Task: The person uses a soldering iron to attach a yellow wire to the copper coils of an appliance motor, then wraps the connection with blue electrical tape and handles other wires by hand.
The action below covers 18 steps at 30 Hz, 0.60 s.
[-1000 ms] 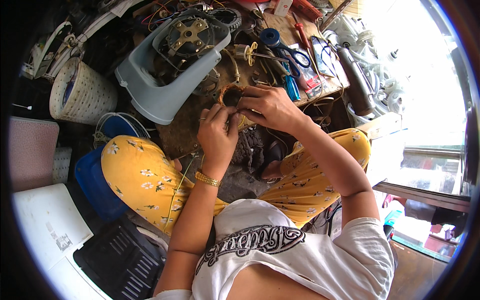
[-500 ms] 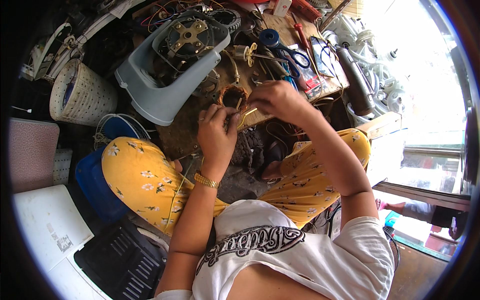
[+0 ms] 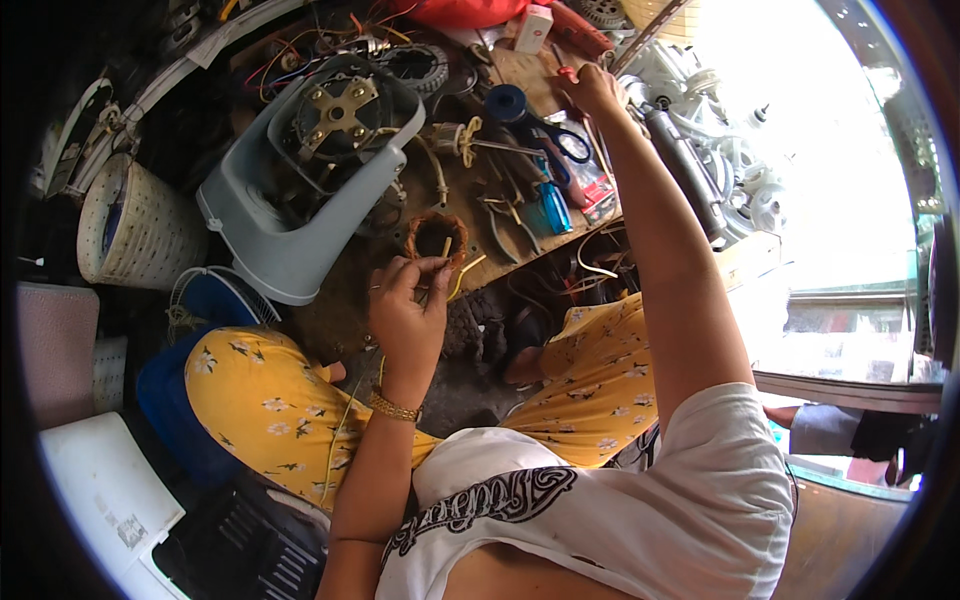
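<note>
My left hand (image 3: pixel 408 305) is closed, its thumb and fingers pinching a thin yellow wire or sleeve (image 3: pixel 468 272) at the bench's near edge. A short pale-yellow piece (image 3: pixel 447 244) stands up by its fingertips. Just beyond sits a ring-shaped copper winding (image 3: pixel 411 236). My right hand (image 3: pixel 597 92) is stretched to the far right of the bench. Its fingers close around the red handle of a slim tool (image 3: pixel 567 73), whose kind I cannot make out. Between the hands lie blue-handled scissors (image 3: pixel 570 143), pliers (image 3: pixel 515 228) and a dark blue roll (image 3: pixel 507 101).
A grey-blue fan housing (image 3: pixel 270 235) with a motor (image 3: pixel 338 113) fills the bench's left side. A rotor on a shaft (image 3: pixel 460 140) lies centrally. At right are a dark cylinder (image 3: pixel 682 175) and white plastic parts (image 3: pixel 740 160). A perforated basket (image 3: pixel 140 220) stands left.
My right hand has left the yellow piece beside my left hand and reached far right to the red handle. My left hand keeps its pinch. The whole view has shifted slightly.
</note>
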Motion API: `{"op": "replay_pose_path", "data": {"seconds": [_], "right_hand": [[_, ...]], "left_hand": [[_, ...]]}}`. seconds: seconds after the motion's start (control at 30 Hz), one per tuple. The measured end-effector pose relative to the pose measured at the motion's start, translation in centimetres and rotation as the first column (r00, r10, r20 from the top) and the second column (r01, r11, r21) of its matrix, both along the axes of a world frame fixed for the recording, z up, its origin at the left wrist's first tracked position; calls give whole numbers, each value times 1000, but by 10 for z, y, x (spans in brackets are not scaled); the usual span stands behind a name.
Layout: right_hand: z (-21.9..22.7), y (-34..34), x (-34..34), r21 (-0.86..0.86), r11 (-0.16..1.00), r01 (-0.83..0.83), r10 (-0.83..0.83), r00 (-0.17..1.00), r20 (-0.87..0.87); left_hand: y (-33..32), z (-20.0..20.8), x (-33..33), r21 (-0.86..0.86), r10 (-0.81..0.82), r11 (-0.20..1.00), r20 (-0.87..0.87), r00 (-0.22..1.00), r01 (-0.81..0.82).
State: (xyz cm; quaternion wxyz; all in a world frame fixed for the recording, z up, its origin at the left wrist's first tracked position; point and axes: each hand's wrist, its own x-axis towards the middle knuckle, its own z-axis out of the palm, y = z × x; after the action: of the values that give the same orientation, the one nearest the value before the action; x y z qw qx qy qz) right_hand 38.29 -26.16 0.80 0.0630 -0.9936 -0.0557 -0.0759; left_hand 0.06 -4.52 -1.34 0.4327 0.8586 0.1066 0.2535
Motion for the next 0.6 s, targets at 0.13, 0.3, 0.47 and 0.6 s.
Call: {"op": "replay_pose_path", "data": {"seconds": [0.13,0.3,0.47,0.6], "right_hand": [[-29,-17,16,-36,996,81,-79,996,46],[-9,-34,9,70,979,191,-194,980,42],[46,-52,-85,442,877,-186,197,980,21],[77,-48,-239,501,804,-320,426,898,-112]], "left_hand": [[-5,0,4,-39,-15,999,-24,1000,14],[-6,-3,2,-100,-28,995,-8,1000,27],[-4,-1,-4,-197,4,980,-61,998,-16],[-6,-10,-5,-305,43,951,-29,999,-50]]}}
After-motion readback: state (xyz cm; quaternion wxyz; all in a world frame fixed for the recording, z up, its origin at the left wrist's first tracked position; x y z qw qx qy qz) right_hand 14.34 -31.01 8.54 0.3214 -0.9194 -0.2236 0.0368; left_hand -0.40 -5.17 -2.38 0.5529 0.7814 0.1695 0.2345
